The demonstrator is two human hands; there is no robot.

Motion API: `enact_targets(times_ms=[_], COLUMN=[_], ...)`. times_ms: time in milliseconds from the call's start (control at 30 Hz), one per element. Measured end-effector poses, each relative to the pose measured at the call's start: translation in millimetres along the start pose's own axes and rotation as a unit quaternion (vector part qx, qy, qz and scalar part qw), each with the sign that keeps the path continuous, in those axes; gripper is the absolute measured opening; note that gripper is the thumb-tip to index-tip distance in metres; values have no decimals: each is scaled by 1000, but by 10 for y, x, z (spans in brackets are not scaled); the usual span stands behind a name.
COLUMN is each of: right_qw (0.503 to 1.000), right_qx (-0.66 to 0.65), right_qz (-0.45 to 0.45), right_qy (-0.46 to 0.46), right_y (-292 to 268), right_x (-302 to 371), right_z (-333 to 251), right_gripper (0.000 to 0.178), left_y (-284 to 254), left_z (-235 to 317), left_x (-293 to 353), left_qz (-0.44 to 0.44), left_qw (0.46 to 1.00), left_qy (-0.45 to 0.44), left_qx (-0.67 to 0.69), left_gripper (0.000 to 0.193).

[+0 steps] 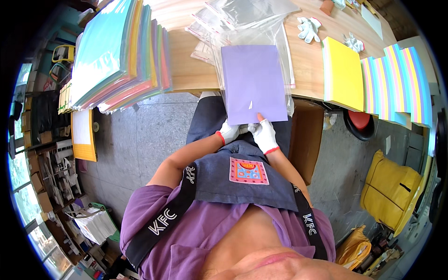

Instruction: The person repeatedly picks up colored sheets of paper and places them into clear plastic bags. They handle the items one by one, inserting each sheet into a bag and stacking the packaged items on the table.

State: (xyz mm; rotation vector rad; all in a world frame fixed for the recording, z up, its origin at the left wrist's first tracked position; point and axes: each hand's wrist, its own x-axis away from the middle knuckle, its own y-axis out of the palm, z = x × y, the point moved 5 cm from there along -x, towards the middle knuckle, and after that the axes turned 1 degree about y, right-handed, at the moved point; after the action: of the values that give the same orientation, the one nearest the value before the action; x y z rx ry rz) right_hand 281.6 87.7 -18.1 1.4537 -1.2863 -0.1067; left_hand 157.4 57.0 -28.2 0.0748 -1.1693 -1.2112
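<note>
A purple sheet or pack of paper (pixel 254 84) lies partly over the table's near edge, with a clear plastic bag (pixel 219 51) around its sides and far end. My right hand (pixel 264 136), in a white glove with a red cuff, grips the paper's near edge with the bare thumb on top. My left hand (pixel 228 132), gloved alike, is closed at the near left corner; its fingers are partly hidden beneath the paper. More clear plastic bags (pixel 252 13) lie spread just beyond. How thick the purple paper is, I cannot tell.
A tall stack of bagged coloured paper (pixel 102 46) stands at the table's left. To the right are a yellow paper stack (pixel 343 70), striped multicoloured stacks (pixel 396 84) and loose white gloves (pixel 309 29). A cardboard box (pixel 305 140) and a round stool (pixel 359 122) stand below the table's edge.
</note>
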Motion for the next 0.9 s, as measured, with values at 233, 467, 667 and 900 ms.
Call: enact_targets(times_ms=[233,467,667,900], right_qw=[996,972,391,265], right_qx=[-59,186,819,894], right_qz=[22,-41,-156,-145], right_qy=[-60,137,-390,-330], right_y=[326,632,1779,1760], right_x=[-615,-133,-12,-342], right_z=[-412,-516,-991,-1029], right_gripper=[29,34,30,45], left_y=[-76,-41,-164,-313], left_z=[31,556,1138,1280], left_x=[-88,261,477,451], left_qz=[-8,-15,121,85], left_qw=[996,993,927,914], left_qy=[-73,-41,118,70], left_qx=[-58,-108,-335,-391], left_gripper=[22,34,20,21])
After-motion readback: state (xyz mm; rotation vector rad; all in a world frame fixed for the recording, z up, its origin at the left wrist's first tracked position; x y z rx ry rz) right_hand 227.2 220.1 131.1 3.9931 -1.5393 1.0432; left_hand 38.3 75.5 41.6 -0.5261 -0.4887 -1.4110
